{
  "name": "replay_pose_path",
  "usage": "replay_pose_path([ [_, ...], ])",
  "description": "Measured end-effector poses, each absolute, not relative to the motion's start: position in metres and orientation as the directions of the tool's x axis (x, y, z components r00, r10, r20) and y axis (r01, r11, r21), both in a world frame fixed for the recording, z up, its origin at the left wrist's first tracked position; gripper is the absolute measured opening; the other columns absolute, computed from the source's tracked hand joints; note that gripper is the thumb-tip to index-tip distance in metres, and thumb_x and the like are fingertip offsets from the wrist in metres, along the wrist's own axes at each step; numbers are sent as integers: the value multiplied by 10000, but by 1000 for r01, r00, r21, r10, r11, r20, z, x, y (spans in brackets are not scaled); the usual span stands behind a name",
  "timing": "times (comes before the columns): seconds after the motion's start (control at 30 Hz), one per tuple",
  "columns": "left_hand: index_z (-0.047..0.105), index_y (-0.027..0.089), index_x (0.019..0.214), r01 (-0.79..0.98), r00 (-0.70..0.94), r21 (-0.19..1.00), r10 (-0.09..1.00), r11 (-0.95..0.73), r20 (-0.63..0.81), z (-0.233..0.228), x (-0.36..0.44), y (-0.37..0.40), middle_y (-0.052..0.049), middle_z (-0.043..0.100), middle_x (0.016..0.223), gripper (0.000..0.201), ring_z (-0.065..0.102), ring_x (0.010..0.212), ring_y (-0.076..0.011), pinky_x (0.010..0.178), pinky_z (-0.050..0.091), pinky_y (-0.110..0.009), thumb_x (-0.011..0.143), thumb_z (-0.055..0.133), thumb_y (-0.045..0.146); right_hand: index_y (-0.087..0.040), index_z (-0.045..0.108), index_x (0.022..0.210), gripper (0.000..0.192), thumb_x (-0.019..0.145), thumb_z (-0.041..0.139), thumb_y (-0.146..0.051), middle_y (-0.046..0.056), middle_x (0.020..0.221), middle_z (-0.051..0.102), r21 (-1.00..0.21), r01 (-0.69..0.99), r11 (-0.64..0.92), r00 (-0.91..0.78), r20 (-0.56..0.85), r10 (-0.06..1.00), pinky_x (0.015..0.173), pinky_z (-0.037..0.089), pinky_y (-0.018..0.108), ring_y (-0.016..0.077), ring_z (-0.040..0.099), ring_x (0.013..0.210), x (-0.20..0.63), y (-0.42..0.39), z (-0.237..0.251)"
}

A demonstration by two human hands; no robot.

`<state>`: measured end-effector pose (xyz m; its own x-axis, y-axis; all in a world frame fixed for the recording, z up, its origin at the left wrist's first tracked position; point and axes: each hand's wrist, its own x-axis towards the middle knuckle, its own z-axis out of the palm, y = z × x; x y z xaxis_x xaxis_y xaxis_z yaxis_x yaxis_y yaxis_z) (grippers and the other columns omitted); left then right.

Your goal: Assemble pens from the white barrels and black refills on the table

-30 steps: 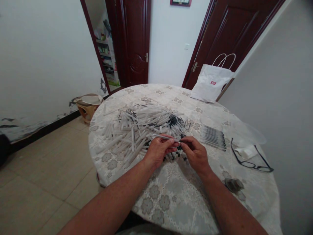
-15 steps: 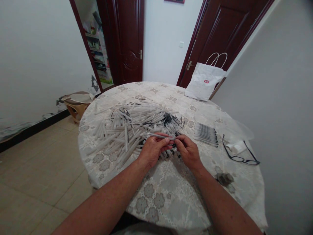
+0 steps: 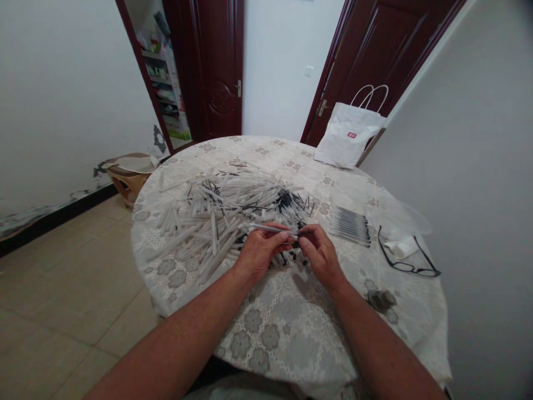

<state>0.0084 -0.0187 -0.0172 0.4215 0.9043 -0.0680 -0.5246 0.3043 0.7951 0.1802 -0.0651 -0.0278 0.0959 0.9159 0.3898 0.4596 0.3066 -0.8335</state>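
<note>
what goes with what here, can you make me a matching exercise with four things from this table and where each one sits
Things:
1. white paper bag
2. black glasses
3. pile of pen tubes
4. neat row of pens

Places:
a. just left of the glasses
b. far edge of the table, by the door
c. right side of the table, near the wall
d. middle of the table, beyond the hands

Pairs: 1-b, 2-c, 3-d, 4-a
</note>
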Motion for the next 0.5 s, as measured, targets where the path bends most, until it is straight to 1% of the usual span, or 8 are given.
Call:
replay_pose_path([
  [0.03, 710, 148, 917, -525, 418, 795, 906, 303, -68, -17, 8, -18, -47, 739, 830, 270, 713, 781, -164, 794, 595, -326, 716, 860, 245, -220, 575, 1058, 209, 975, 556, -411, -5, 826, 595, -823, 478, 308, 98, 398, 912, 639, 416, 272, 158, 535, 696, 181, -65, -27],
  [0.1, 706, 149, 920, -517, 423, 798, 903, 309, -76, -17, 8, -18, -40, 731, 798, 290, 709, 753, -160, 784, 592, -322, 702, 870, 251, -223, 584, 965, 173, 977, 557, -393, -14, 780, 558, -803, 516, 298, 86, 395, 915, 647, 403, 272, 157, 512, 695, 181, -65, -26],
  [0.2, 703, 149, 919, -505, 436, 798, 895, 329, -94, -15, 8, -19, -39, 731, 775, 314, 705, 719, -157, 768, 586, -314, 685, 881, 256, -219, 545, 807, 282, 1019, 470, -388, -25, 683, 487, -807, 513, 294, 34, 361, 932, 620, 375, 273, 150, 468, 648, 181, -66, -23],
  [0.27, 705, 149, 914, -501, 440, 796, 892, 339, -102, -13, 8, -19, -36, 731, 765, 319, 700, 703, -152, 762, 585, -311, 675, 886, 259, -219, 538, 816, 263, 1008, 496, -395, -28, 683, 489, -826, 479, 298, 35, 356, 934, 602, 368, 270, 147, 465, 635, 181, -67, -22],
  [0.33, 710, 151, 908, -498, 439, 798, 892, 339, -106, -13, 8, -20, -30, 728, 755, 319, 695, 693, -147, 753, 583, -305, 671, 889, 268, -221, 555, 911, 192, 985, 544, -398, -29, 722, 513, -838, 456, 300, 67, 368, 927, 596, 372, 266, 146, 478, 642, 180, -68, -21],
  [0.4, 713, 152, 912, -492, 440, 804, 892, 333, -100, -14, 8, -20, -27, 725, 754, 322, 692, 693, -146, 745, 580, -300, 672, 889, 276, -225, 557, 972, 178, 987, 547, -401, -28, 745, 523, -839, 453, 301, 82, 376, 923, 605, 380, 267, 147, 485, 649, 180, -68, -21],
  [0.43, 713, 153, 918, -489, 444, 808, 891, 329, -94, -14, 8, -20, -28, 725, 758, 325, 691, 694, -147, 744, 581, -303, 675, 888, 280, -225, 556, 945, 193, 1001, 520, -406, -27, 735, 516, -835, 460, 301, 77, 376, 923, 610, 380, 269, 147, 482, 649, 180, -68, -21],
  [0.5, 712, 155, 925, -481, 457, 815, 885, 324, -82, -16, 8, -20, -33, 729, 780, 326, 688, 698, -149, 747, 584, -317, 682, 885, 285, -222, 533, 829, 291, 1029, 461, -421, -26, 688, 492, -831, 473, 293, 54, 360, 932, 607, 371, 275, 146, 464, 628, 180, -67, -22],
])
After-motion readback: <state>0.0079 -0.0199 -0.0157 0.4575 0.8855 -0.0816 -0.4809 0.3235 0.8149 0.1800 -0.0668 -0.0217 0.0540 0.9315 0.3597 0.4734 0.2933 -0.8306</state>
